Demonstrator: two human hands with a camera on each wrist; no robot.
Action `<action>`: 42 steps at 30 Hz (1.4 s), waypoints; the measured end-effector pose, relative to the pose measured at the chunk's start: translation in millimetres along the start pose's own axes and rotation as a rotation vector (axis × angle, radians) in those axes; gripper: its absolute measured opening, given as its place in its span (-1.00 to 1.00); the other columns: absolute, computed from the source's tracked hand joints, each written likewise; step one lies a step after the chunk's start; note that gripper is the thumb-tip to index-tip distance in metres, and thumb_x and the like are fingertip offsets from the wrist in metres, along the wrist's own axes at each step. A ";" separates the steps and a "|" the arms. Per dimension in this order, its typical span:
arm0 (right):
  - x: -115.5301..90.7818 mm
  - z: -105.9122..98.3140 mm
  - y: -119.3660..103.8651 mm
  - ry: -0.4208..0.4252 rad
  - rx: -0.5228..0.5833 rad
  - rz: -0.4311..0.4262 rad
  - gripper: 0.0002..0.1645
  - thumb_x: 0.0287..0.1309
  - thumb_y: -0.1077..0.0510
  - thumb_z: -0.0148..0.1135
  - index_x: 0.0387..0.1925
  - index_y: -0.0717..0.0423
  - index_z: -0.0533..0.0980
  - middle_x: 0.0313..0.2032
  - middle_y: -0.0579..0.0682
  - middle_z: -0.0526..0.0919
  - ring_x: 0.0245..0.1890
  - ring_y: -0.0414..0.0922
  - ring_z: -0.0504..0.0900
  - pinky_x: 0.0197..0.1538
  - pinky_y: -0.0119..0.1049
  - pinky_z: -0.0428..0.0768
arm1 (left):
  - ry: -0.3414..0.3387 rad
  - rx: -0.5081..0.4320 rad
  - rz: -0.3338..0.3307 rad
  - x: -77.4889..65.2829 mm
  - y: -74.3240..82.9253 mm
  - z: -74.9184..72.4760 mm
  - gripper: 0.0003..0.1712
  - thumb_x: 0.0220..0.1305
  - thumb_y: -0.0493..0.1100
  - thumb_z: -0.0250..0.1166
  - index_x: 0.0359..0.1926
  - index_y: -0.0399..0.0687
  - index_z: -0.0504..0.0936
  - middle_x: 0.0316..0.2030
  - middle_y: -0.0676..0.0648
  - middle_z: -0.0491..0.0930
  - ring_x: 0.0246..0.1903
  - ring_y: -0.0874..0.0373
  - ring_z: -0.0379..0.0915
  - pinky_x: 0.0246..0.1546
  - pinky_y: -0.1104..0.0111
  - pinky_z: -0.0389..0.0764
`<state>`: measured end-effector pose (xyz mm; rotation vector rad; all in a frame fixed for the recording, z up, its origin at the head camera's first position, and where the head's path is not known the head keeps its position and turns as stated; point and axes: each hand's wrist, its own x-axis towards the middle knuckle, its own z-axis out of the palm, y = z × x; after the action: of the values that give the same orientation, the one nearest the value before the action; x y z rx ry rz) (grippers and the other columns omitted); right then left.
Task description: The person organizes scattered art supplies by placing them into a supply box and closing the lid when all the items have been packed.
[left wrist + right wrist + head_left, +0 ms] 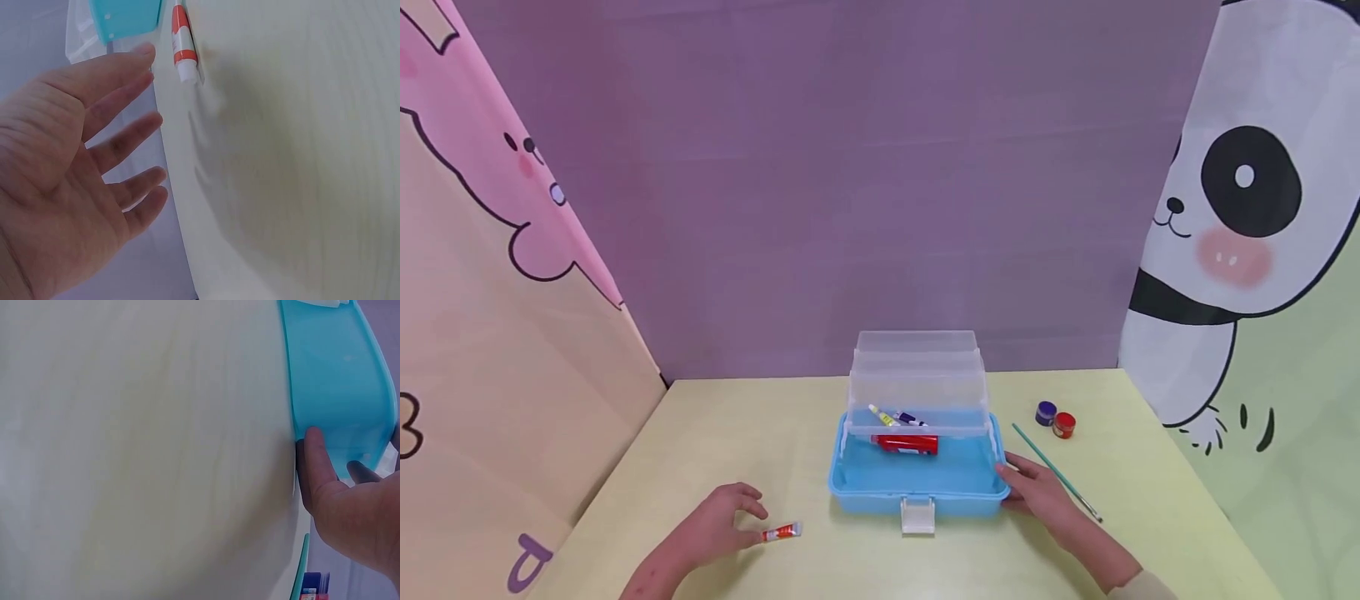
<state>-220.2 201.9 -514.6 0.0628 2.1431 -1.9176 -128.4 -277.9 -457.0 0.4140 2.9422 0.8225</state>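
Note:
My left hand (722, 527) is beside an orange and white paint tube (782, 532) on the table. Its fingers are spread and relaxed, with the thumb close to the tube's white cap; in the left wrist view the cap (187, 71) shows apart from the fingertips. My right hand (1043, 498) holds the right front corner of a light blue plastic box (880, 503), its thumb and fingers about the corner (340, 425). Inside the box lie a red tube (910, 444), a yellow tube (883, 416) and a dark blue tube (911, 419), seen partly through clear plastic.
Clear trays (917, 367) stand raised at the back of the box, and a white latch (917, 517) hangs at its front. To the right lie a teal paintbrush (1052, 468), a blue paint pot (1046, 413) and a red paint pot (1063, 425). A purple backdrop (850, 183) rises behind the table.

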 end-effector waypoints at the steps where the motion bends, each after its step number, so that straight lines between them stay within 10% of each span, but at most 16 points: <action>1: 0.9 0.3 -0.1 0.001 0.000 0.001 -0.19 0.25 -0.12 0.25 0.35 0.28 0.29 0.17 0.34 0.47 -0.20 0.05 0.69 -0.12 -0.09 0.66 | 0.003 0.001 -0.003 0.6 0.3 0.0 -0.76 -0.09 -0.15 0.56 -0.33 -0.03 0.74 -0.05 -0.20 0.58 -0.01 -0.24 0.45 0.04 -0.13 0.43; 42: 3.0 -0.4 -0.6 -0.001 -0.004 0.017 -0.14 0.21 -0.16 0.27 0.35 0.27 0.30 0.13 0.32 0.51 -0.23 0.04 0.69 -0.13 -0.09 0.67 | 0.019 0.137 -0.136 6.7 0.5 15.9 -0.73 -0.25 -0.20 0.62 -0.61 0.26 0.68 0.00 -0.17 0.57 0.10 -0.31 0.35 0.11 -0.19 0.32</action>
<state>-223.3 201.8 -514.6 0.0786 2.1391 -1.9033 -132.7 -267.8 -470.3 0.2103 3.0139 0.6157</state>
